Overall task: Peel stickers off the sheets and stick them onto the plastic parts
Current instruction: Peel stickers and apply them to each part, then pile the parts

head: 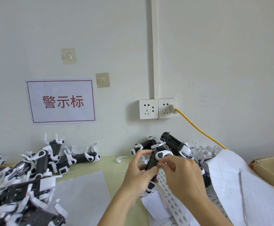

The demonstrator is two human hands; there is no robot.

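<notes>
My left hand (137,174) grips a black-and-white plastic part (154,160) above the table's middle, fingers curled round its body. My right hand (180,172) pinches something small against the side of that part; the sticker itself is too small to make out. A long sticker sheet (173,203) with rows of small dark labels hangs down below both hands onto the table.
Piles of the same parts lie at the left (27,173) and behind my hands (173,142). White backing sheets (227,175) spread at the right, another sheet (84,193) at the centre. A cardboard box (273,170) stands far right. A yellow cable (198,128) runs from the wall socket.
</notes>
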